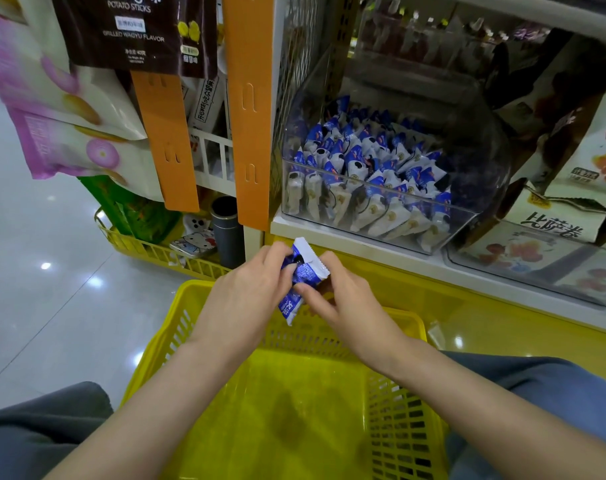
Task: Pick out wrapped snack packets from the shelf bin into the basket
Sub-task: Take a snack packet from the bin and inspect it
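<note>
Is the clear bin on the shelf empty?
No, the clear bin holds a heap of blue and white packets.

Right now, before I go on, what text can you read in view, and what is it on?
"POTATO STICKS": dark hanging bag, top left.
"GRILLED WAGYU FLAVOR": same bag.
"比萨卷": pale pack, right shelf.
Blue packets, held and in the bin, and the other Chinese print: too small or blurred to read.
</note>
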A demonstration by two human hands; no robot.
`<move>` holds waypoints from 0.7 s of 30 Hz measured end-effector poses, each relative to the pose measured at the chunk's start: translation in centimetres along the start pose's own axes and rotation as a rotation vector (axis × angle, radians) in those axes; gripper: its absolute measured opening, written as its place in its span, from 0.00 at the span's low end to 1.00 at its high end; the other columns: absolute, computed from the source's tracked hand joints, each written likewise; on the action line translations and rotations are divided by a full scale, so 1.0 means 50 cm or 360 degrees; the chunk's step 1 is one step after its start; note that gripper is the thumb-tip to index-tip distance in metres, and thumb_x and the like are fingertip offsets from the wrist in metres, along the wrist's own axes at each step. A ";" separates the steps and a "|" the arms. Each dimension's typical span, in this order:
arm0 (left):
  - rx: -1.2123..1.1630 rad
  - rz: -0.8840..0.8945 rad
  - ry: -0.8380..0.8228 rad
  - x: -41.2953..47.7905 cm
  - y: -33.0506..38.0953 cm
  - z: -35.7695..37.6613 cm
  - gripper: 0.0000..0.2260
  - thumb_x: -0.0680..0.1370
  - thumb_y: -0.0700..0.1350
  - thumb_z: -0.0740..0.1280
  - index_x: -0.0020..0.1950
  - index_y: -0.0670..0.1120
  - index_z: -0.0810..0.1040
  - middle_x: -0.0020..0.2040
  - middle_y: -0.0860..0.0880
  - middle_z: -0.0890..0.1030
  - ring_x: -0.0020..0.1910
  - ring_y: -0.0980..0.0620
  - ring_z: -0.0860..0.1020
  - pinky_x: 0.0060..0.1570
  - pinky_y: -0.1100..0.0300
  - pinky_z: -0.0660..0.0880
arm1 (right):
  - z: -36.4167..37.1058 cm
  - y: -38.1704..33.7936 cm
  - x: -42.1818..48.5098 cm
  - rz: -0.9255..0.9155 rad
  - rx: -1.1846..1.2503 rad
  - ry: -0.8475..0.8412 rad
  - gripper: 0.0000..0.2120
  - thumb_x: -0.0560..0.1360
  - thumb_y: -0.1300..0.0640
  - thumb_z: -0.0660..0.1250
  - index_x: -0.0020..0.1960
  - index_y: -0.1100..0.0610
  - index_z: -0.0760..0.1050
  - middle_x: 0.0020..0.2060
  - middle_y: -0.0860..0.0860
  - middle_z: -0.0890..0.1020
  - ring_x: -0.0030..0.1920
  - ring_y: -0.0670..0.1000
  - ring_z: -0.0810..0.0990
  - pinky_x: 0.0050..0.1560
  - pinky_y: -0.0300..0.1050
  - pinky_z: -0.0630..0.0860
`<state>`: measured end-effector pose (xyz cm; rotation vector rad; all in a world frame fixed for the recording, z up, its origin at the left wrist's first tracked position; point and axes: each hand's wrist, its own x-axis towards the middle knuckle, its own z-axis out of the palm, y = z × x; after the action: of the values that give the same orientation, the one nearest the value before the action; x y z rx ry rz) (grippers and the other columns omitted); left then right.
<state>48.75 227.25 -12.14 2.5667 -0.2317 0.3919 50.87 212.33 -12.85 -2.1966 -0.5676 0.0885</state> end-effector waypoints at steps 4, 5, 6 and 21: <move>-0.0169 -0.0061 0.0066 0.002 -0.005 0.005 0.09 0.80 0.48 0.56 0.51 0.46 0.72 0.41 0.50 0.77 0.38 0.48 0.76 0.35 0.49 0.73 | 0.001 -0.003 -0.002 -0.0017 0.0027 -0.0021 0.11 0.77 0.49 0.62 0.49 0.56 0.66 0.45 0.49 0.78 0.43 0.47 0.77 0.44 0.47 0.75; -0.0260 -0.0108 0.0083 0.004 -0.007 0.009 0.08 0.80 0.48 0.56 0.50 0.47 0.72 0.40 0.51 0.77 0.37 0.50 0.75 0.35 0.51 0.72 | 0.002 -0.003 -0.002 0.0008 0.0072 -0.0018 0.11 0.77 0.49 0.61 0.50 0.56 0.66 0.45 0.49 0.79 0.44 0.48 0.78 0.45 0.48 0.76; -0.0371 -0.0164 0.0084 0.006 -0.010 0.013 0.07 0.80 0.48 0.57 0.49 0.48 0.73 0.39 0.51 0.78 0.36 0.52 0.75 0.35 0.53 0.72 | 0.002 -0.004 -0.001 0.0057 0.0140 -0.0007 0.10 0.77 0.50 0.61 0.51 0.57 0.67 0.46 0.50 0.79 0.45 0.49 0.79 0.45 0.50 0.77; -0.0413 0.0037 -0.0049 -0.005 0.005 0.033 0.16 0.81 0.49 0.55 0.68 0.50 0.67 0.61 0.54 0.70 0.58 0.59 0.70 0.55 0.66 0.69 | -0.001 -0.009 0.026 0.0728 0.1012 0.0040 0.16 0.77 0.56 0.64 0.62 0.57 0.66 0.49 0.50 0.80 0.42 0.46 0.80 0.43 0.41 0.79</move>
<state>48.83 226.18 -13.44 2.3180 -0.3029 0.3090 51.90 213.09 -12.34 -1.6560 0.0050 0.4222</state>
